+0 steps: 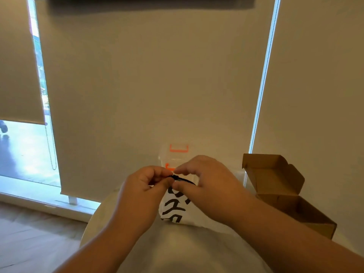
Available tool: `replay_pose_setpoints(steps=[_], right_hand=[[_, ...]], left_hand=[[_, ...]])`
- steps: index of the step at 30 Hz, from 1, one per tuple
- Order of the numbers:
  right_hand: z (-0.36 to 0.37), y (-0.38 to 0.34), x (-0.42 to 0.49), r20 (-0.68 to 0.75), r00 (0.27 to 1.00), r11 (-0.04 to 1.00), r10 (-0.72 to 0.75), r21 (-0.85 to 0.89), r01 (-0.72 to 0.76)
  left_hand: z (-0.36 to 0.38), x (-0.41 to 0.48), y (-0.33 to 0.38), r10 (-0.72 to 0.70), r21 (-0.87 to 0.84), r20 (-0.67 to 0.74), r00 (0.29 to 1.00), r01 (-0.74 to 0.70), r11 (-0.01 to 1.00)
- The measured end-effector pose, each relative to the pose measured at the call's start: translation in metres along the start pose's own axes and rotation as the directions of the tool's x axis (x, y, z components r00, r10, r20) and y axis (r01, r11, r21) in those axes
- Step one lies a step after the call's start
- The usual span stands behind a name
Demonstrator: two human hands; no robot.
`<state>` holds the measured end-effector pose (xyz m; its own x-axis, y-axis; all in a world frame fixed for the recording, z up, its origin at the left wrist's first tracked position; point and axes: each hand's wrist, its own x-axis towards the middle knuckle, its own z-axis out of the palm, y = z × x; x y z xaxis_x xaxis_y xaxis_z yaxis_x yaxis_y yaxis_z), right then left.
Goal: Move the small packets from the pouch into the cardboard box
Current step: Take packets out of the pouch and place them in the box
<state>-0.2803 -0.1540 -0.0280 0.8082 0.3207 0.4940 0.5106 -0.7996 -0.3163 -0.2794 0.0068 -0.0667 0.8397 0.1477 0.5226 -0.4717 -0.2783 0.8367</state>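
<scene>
step: opening pouch [177, 210] | left hand [145, 187] + right hand [209, 184]: together, pinching black closure [182, 179] at top, probably to part it | cardboard box [313, 217]: lid up, at right, ready to receive | packets: unseen

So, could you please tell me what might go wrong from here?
The left hand and right hand both pinch the black closure at the top of the pouch, so nothing steadies its body; it could tip or slip. The open cardboard box sits close beside the right forearm, which might knock it when moving across.
</scene>
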Motion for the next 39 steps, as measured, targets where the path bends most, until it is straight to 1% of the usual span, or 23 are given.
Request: replay_pose_setpoints(steps=[4,6,11,15,20,25,28,32,37,39], right_hand=[[0.013,-0.002,0.011,-0.005,1.0,0.995,0.012,0.102,-0.012],[0.014,-0.002,0.012,-0.026,1.0,0.993,0.004,0.119,-0.001],[0.012,0.003,0.016,-0.033,0.999,0.997,0.009,0.072,-0.007],[0.01,0.011,0.017,-0.05,0.998,1.0,0.021,0.001,-0.021],[-0.002,0.027,0.005,-0.03,0.998,0.997,0.062,-0.036,-0.063],[-0.019,0.044,-0.013,-0.008,0.995,0.985,0.096,-0.143,-0.096],[-0.029,0.062,-0.022,-0.002,0.987,0.977,0.159,-0.144,-0.157],[-0.037,0.089,-0.031,-0.036,0.978,0.958,0.205,-0.196,-0.208],[-0.042,0.109,-0.037,-0.009,0.969,0.953,0.246,-0.182,-0.244],[-0.044,0.115,-0.039,-0.002,0.965,0.949,0.263,-0.181,-0.259]], left_hand=[[0.0,0.003,0.002,0.008,0.003,0.031,0.999,-0.008,1.0],[-0.002,0.005,0.002,0.009,0.008,0.04,0.999,-0.009,1.0],[-0.001,0.01,0.002,-0.007,0.037,0.05,0.999,0.005,0.999],[-0.004,0.015,-0.002,-0.014,0.097,-0.011,1.0,0.015,0.995],[-0.011,0.023,-0.006,-0.024,0.094,-0.033,0.999,0.027,0.995],[-0.016,0.027,-0.012,-0.015,0.11,-0.084,0.996,0.024,0.994],[-0.022,0.031,-0.017,-0.022,0.122,-0.116,0.993,0.036,0.992],[-0.027,0.033,-0.021,-0.032,0.133,-0.136,0.99,0.05,0.99],[-0.028,0.033,-0.024,-0.035,0.15,-0.106,0.994,0.051,0.987],[-0.03,0.036,-0.023,-0.032,0.144,-0.117,0.993,0.049,0.988]])
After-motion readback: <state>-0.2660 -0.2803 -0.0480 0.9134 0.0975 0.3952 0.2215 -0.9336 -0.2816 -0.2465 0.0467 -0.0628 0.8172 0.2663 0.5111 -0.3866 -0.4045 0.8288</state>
